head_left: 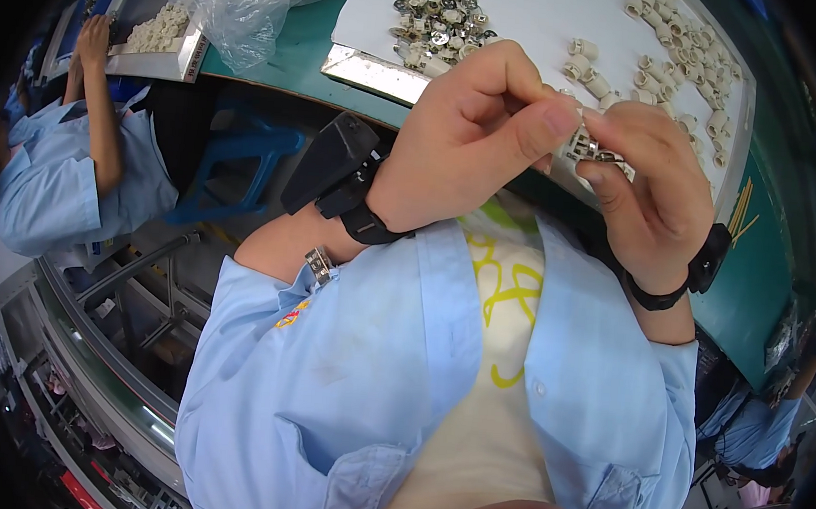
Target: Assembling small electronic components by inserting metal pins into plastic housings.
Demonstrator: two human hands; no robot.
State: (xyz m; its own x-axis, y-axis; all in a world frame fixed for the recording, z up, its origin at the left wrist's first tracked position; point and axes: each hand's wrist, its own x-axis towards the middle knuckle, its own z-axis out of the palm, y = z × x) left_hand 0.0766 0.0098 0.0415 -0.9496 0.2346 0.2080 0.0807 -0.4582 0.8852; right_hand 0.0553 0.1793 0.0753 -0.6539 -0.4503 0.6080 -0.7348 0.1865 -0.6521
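In front of my chest, over the near edge of the white work surface (538, 13), my two hands meet at a small white and metal part (582, 147). My left hand (483, 132) is closed, its thumb and forefinger pinched together at the top of the part. From the other side, the fingers of my right hand (655, 172) grip the same part. Fingertips hide much of it, and its exact kind cannot be made out. Beyond my left hand lies a pile of dark metal and white pieces (443, 21). Small white cylindrical pieces (586, 70) are scattered beyond my right hand.
More white pieces (692, 43) spread over the right of the surface. A clear plastic bag (241, 6) lies on the green table (290, 52). Thin sticks (741, 210) lie at the right. Another person (93, 157) works at the left beside a tray (193, 55); a blue stool (244, 163) stands nearby.
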